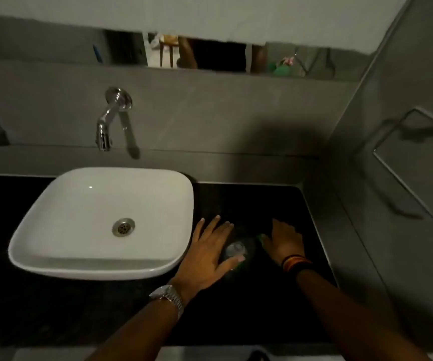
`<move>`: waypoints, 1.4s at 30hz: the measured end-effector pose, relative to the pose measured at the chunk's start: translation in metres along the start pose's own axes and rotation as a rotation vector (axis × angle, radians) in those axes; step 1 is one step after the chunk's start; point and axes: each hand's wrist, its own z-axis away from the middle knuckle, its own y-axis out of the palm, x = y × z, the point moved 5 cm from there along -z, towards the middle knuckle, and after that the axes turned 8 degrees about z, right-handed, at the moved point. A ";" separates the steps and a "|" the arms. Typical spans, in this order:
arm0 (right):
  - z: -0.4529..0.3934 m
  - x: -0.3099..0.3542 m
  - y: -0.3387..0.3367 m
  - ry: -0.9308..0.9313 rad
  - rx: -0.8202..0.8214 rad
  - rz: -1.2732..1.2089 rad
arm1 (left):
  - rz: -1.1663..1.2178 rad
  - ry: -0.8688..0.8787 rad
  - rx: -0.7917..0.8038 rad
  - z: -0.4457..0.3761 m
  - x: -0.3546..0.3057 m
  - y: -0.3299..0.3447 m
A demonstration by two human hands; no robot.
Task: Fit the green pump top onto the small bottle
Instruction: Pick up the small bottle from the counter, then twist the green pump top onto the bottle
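The small bottle (pixel 236 250) stands on the black countertop (pixel 249 201) to the right of the basin, seen from above as a pale round top in deep shadow. My left hand (pixel 207 254) curls around its left side, thumb in front of it. A little green, the pump top (pixel 261 238), shows at the fingers of my right hand (pixel 285 242), which lies over it just right of the bottle. Most of the pump top is hidden under that hand. The scene is dim and slightly blurred.
A white square basin (pixel 40 251) sits on the counter at left, with a chrome wall tap (pixel 106 126) above it. Grey walls close in behind and to the right, where a metal towel ring (pixel 397 183) hangs. A mirror (pixel 132 56) runs along the top.
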 end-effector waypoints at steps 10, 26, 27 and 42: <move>-0.030 0.000 0.041 0.010 0.117 -0.021 | 0.166 -0.206 0.015 -0.013 0.019 0.037; 0.056 0.009 -0.096 -0.173 -0.363 -1.020 | 0.438 -0.386 -0.014 -0.006 0.033 0.050; 0.061 0.013 -0.100 -0.182 -0.375 -1.048 | 0.444 -0.384 -0.015 -0.006 0.034 0.051; 0.055 0.053 -0.026 -0.250 -0.225 -0.686 | 0.488 -0.389 -0.013 -0.003 0.040 0.056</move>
